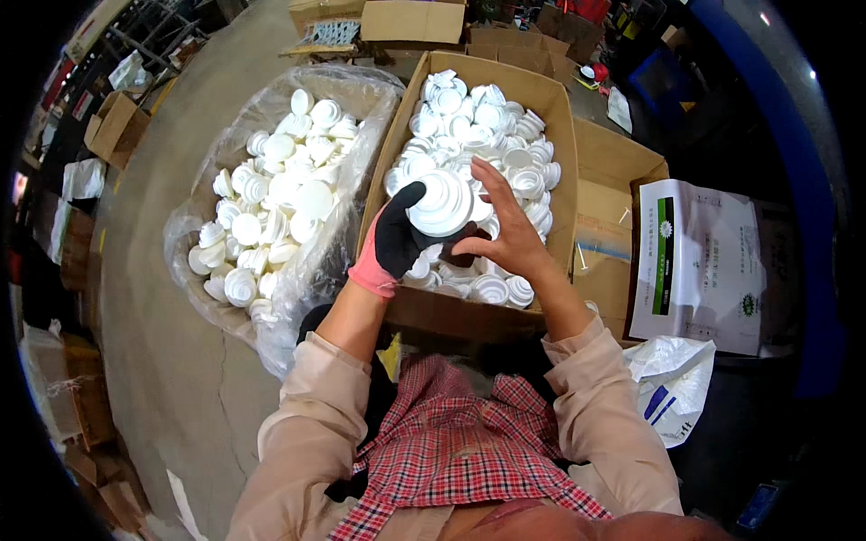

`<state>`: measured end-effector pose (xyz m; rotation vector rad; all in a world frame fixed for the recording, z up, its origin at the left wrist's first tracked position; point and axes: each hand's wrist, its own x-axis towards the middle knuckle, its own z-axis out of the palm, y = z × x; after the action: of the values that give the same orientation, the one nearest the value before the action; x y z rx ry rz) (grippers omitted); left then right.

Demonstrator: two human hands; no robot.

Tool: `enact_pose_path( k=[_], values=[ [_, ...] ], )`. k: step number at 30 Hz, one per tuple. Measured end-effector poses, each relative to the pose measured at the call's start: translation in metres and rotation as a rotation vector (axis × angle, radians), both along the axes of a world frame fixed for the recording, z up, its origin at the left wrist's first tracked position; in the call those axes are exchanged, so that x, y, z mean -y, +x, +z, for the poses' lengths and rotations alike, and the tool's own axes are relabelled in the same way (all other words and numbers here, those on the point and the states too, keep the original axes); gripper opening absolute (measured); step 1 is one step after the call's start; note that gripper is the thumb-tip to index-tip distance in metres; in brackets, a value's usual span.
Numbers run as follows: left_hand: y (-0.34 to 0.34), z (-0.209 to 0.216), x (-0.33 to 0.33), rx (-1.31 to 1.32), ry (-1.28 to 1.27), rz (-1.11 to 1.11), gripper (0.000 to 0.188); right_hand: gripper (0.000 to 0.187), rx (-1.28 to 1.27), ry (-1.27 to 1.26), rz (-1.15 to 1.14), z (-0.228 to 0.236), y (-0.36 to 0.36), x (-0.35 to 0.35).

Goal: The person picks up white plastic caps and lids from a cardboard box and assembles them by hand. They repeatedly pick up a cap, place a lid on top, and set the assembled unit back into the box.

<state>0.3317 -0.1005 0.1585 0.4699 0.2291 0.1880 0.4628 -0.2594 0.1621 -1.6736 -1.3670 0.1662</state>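
My left hand (395,236), in a black and pink glove, grips a round white plastic piece with stepped rings (441,204). It holds the piece above a cardboard box (561,207) filled with similar white pieces (487,117). Bare and with thumb and fingers spread, my right hand (510,230) is just right of the held piece. Whether its fingertips touch the piece I cannot tell. To the left stands a box lined with clear plastic (194,288), heaped with more round white pieces (271,194).
Right of the filled box is another cardboard carton (613,171) with a few screw-like pieces on it. A printed white sack (699,261) and a crumpled white bag (672,383) lie beyond. More cartons (412,22) stand at the back. Concrete floor (144,298) runs along the left.
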Motion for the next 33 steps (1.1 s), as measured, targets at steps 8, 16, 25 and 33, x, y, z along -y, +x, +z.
enact_pose_path(
  k=[8,16,25,33],
  values=[
    [-0.012,0.009,0.012,-0.129,0.445,-0.009,0.041,0.102,0.049,0.033,0.038,0.008,-0.02,0.005],
    [-0.019,0.016,0.025,-0.125,0.36,0.061,0.037,0.091,0.155,0.029,0.014,0.011,-0.03,0.009],
    [-0.02,-0.006,0.022,-0.149,0.402,0.126,0.038,0.097,0.197,-0.022,0.116,0.006,-0.021,-0.005],
    [-0.025,0.006,0.025,-0.167,0.379,0.156,0.041,0.105,0.17,0.028,0.007,-0.004,-0.03,-0.014]
  ],
)
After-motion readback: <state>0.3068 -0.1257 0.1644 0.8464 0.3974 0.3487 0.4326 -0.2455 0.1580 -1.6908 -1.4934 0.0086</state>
